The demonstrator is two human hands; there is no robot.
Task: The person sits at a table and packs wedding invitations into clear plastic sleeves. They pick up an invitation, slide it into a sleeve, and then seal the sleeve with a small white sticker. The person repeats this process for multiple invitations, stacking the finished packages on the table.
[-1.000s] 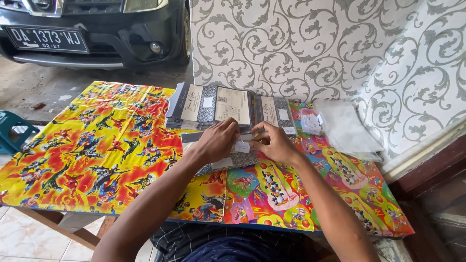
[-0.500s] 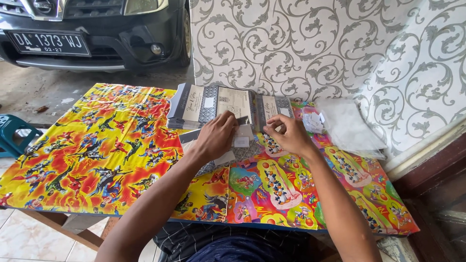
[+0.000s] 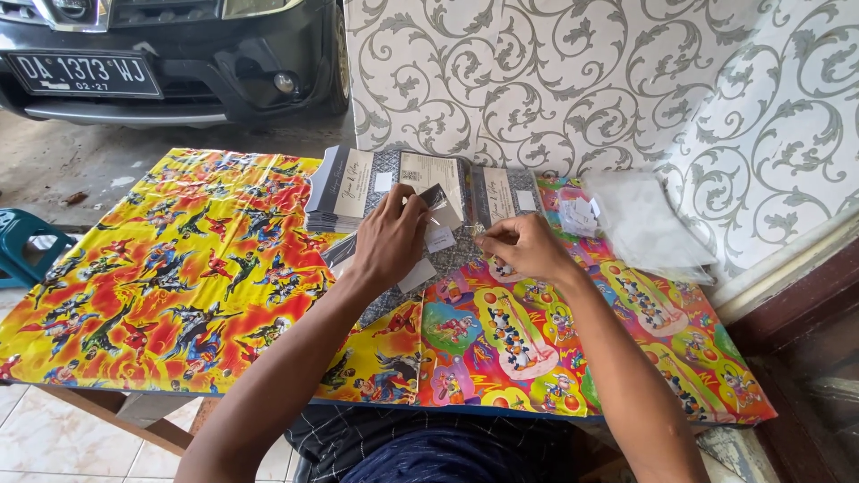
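My left hand [image 3: 390,240] pinches a grey booklet in a clear sleeve [image 3: 436,199] near the far middle of the table. My right hand [image 3: 519,249] is closed on something small I cannot make out, just right of it. Under both hands lie more grey-patterned booklets [image 3: 452,259] with small white labels [image 3: 439,239]. Behind them sit stacks of grey and cream booklets [image 3: 351,188].
The table [image 3: 161,286] wears a bright cartoon-print cover. A pile of clear plastic bags [image 3: 646,225] lies at the far right by a scroll-patterned wall [image 3: 626,80]. A dark car [image 3: 170,54] is parked beyond. A teal stool [image 3: 27,255] stands at left.
My left hand has lifted the sleeved booklet toward the stacks, and my right hand moved apart from it to the right. The view shifted slightly.
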